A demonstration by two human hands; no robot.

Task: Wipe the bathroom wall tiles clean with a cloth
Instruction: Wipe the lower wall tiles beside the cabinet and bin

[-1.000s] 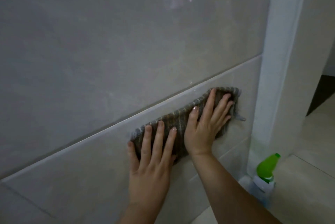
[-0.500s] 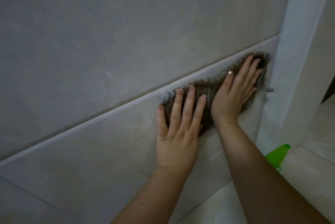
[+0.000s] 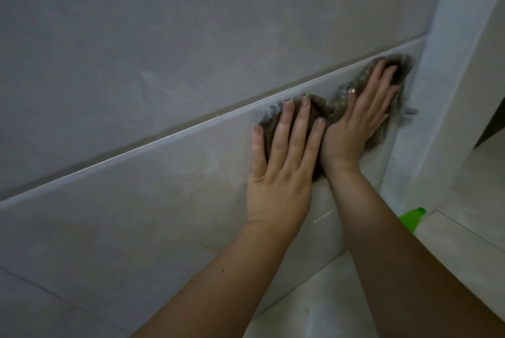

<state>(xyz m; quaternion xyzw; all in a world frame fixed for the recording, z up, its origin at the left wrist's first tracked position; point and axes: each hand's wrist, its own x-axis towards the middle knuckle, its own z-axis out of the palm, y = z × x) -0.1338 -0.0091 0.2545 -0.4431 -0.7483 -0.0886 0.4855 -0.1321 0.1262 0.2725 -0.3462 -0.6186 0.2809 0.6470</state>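
A dark grey-brown ribbed cloth (image 3: 332, 110) is pressed flat against the pale grey wall tiles (image 3: 164, 173), just under a slanting grout line. My left hand (image 3: 284, 162) lies flat on the cloth's left end with fingers spread. My right hand (image 3: 363, 116) lies flat on its right end, close to the wall's corner. The cloth bunches up between the two hands. Most of the cloth is hidden under my palms.
A white door frame (image 3: 448, 64) rises right beside the cloth's right end. A green-capped spray bottle (image 3: 411, 218) stands on the pale floor tiles (image 3: 464, 228) by the frame's foot, partly hidden behind my right forearm.
Both hands have slid the cloth to the right along the tile, up to the corner. The cloth has bunched between them, and the hands are closer together.
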